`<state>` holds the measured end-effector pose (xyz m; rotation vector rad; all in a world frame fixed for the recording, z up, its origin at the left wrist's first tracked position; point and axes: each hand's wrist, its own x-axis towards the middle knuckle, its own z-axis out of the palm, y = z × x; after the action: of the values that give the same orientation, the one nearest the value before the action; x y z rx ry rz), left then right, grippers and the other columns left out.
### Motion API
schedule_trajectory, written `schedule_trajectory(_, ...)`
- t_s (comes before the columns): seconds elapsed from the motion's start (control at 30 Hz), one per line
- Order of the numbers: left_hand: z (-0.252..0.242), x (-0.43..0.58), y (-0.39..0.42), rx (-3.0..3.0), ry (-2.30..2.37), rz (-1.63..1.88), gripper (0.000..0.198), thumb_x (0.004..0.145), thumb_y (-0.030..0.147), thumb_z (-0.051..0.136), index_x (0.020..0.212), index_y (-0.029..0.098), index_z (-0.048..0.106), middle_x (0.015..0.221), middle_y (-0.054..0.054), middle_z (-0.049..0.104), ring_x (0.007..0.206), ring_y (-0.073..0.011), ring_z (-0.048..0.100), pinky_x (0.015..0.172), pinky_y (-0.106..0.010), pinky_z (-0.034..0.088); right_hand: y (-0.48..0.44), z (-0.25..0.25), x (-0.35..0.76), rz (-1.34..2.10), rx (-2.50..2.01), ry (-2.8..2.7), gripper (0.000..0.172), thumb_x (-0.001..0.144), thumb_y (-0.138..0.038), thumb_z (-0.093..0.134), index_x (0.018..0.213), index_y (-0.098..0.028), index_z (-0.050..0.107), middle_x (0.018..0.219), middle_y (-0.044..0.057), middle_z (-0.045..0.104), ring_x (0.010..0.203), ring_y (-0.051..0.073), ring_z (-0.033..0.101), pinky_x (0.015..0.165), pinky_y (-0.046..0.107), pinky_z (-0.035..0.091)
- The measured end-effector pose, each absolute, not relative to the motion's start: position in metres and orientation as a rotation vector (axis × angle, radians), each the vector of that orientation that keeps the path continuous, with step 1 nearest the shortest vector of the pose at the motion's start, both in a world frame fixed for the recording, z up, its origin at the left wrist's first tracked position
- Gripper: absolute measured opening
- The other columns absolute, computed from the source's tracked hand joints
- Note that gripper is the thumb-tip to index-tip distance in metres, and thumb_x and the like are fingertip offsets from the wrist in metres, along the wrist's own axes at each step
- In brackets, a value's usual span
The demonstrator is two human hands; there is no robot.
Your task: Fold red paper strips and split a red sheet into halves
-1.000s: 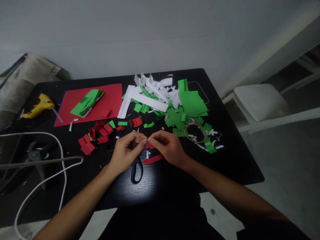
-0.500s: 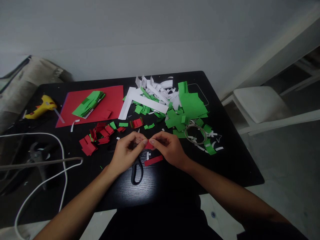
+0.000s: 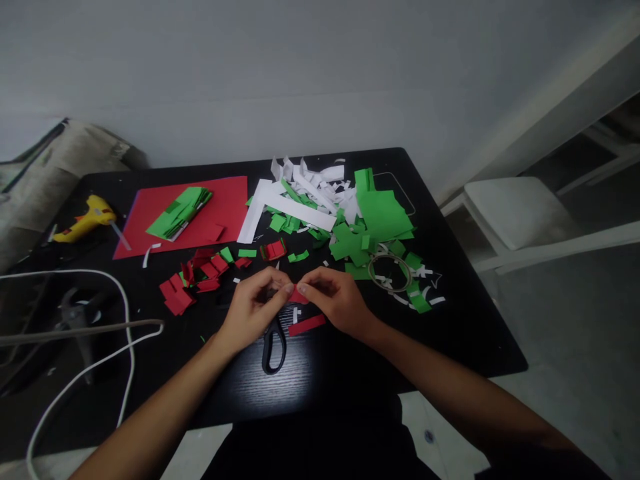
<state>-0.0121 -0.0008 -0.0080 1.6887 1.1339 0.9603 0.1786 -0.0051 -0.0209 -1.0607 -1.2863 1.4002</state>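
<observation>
One black surface carries everything. A red sheet lies toward its far left corner, with a stack of green pieces on top. A heap of green paper and white strips spreads along the far edge. Near the middle, the left hand and the right hand meet, each grip pinched shut on one small red piece held between them just above the surface. Black scissors lie below the left hand, handles toward the near edge. A red strip lies beside them, under the right hand.
</observation>
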Motion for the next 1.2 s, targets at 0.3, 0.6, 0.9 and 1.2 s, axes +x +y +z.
schedule_trajectory(0.3,-0.008,-0.0135,-0.001,1.711,1.158,0.96,0.015,0.097,0.03,0.065,0.088,0.019,0.068,0.078,0.001,0.066,0.071,-0.012,0.059,0.065,-0.023,0.045,-0.0052,-0.0208,0.1781,1.442,-1.063,-1.225,0.012,0.082,-0.031,0.076,0.08,-0.02,0.073,0.076,0.0,0.074,0.069,0.014,0.069,0.069,0.027,0.056)
schedule_trajectory(0.6,-0.0078,-0.014,-0.0014,1.683,1.184,1.039,0.016,0.095,0.027,0.065,0.081,0.018,0.065,0.071,0.003,0.06,0.065,-0.0109,0.054,0.061,-0.022,0.042,-0.0051,-0.0181,0.1799,1.427,-1.08,-1.235,0.016,0.084,-0.033,0.077,0.079,-0.019,0.072,0.068,-0.001,0.07,0.063,0.013,0.066,0.064,0.027,0.054)
schedule_trajectory(0.9,-0.0071,-0.0135,-0.0018,1.652,1.178,1.043,0.014,0.094,0.029,0.066,0.085,0.018,0.066,0.077,0.001,0.064,0.07,-0.0123,0.058,0.066,-0.023,0.046,-0.0053,-0.0165,0.1799,1.454,-1.077,-1.21,0.019,0.084,-0.036,0.079,0.078,-0.019,0.071,0.068,-0.001,0.069,0.062,0.014,0.067,0.065,0.027,0.055)
schedule_trajectory(1.2,-0.007,-0.0133,-0.001,1.651,1.184,1.017,0.017,0.095,0.032,0.064,0.086,0.018,0.065,0.076,0.0,0.062,0.069,-0.0124,0.057,0.064,-0.024,0.045,-0.0049,-0.0182,0.1791,1.465,-1.073,-1.198,0.02,0.083,-0.038,0.08,0.079,-0.019,0.071,0.069,-0.001,0.071,0.062,0.014,0.067,0.065,0.027,0.056)
